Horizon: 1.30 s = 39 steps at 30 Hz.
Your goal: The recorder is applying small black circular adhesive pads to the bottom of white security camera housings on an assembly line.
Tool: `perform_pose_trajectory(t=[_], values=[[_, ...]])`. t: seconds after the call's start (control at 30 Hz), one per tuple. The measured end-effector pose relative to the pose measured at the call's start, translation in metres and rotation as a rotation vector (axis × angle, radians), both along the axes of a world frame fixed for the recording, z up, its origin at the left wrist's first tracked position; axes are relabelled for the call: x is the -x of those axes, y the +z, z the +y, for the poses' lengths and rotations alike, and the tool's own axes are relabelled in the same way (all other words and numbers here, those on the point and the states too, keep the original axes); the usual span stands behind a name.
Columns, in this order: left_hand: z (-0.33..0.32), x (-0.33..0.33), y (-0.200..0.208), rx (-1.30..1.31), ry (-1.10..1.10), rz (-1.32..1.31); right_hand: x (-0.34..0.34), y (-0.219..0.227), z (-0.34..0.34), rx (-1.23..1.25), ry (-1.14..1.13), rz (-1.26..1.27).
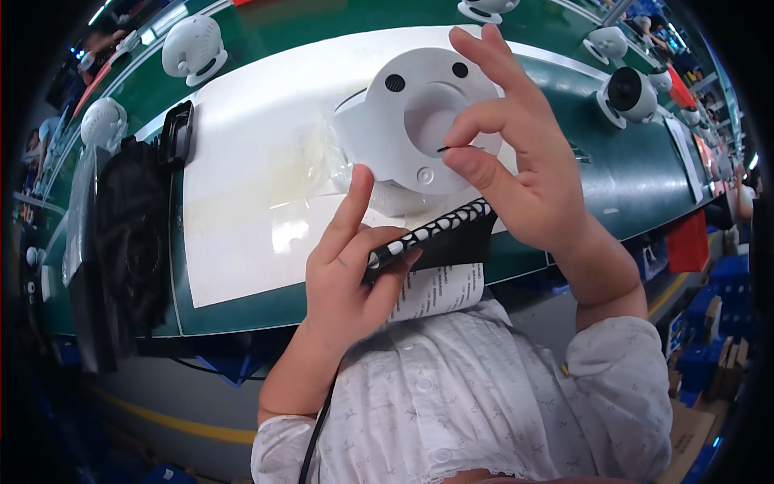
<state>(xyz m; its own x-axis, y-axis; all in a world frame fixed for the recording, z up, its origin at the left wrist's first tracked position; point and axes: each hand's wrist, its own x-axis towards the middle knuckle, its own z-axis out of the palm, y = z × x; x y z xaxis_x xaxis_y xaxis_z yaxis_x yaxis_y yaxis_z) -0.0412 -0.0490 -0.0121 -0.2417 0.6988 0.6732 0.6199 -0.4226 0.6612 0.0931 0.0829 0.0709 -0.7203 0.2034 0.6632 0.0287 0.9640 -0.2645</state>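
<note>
Housing, white, lies on the right half of the white sheet, its top just short of the far edge; clear plastic shows beneath it. Right hand: thumb and forefinger pinch one small dark piece over the housing's hollow, other fingers raised and spread. Left hand: grips the left end of one black strip with white-filled holes above the sheet's near side, one finger standing apart (strip nearly touches the right wrist in this view). Room for moving: a wide stretch of sheet runs left from the housing to its left edge, where one black tray sits just outside. Counts: two black pads on the housing, one ringed round recess.
</note>
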Motion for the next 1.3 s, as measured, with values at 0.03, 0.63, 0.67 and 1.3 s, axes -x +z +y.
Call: perform_pose_trajectory(t=[0.03,0.63,0.67,1.3], values=[[0.004,-0.004,0.000,-0.009,-0.004,-0.016,0.000,0.011,-0.004,0.024,0.067,-0.031],[0.015,-0.017,-0.005,-0.084,0.021,-0.007,-0.027,-0.008,-0.022,-0.279,-0.217,-0.190],[0.015,-0.018,-0.005,-0.086,0.018,-0.006,-0.027,-0.010,-0.022,-0.161,-0.150,-0.132],[0.018,-0.018,-0.008,-0.081,0.027,0.005,-0.034,-0.018,0.023,0.137,-0.156,0.049]])
